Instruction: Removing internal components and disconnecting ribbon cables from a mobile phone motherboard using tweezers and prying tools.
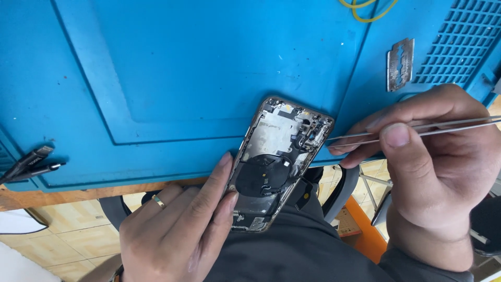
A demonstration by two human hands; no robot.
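Observation:
An opened phone housing (pixel 276 156) with a black round coil and bare metal parts inside lies half over the front edge of a blue work mat (pixel 182 78). My left hand (pixel 177 230), a ring on one finger, grips the housing's left side with fingertips on its edge. My right hand (pixel 433 167) pinches metal tweezers (pixel 365 137), whose tips point left and touch the housing's upper right corner near the camera area.
A razor blade (pixel 400 63) lies on the mat at upper right beside a gridded section (pixel 459 42). Yellow rubber bands (pixel 365 8) sit at the top edge. Two dark cable plugs (pixel 31 163) rest at far left. Tiled floor and chair parts show below.

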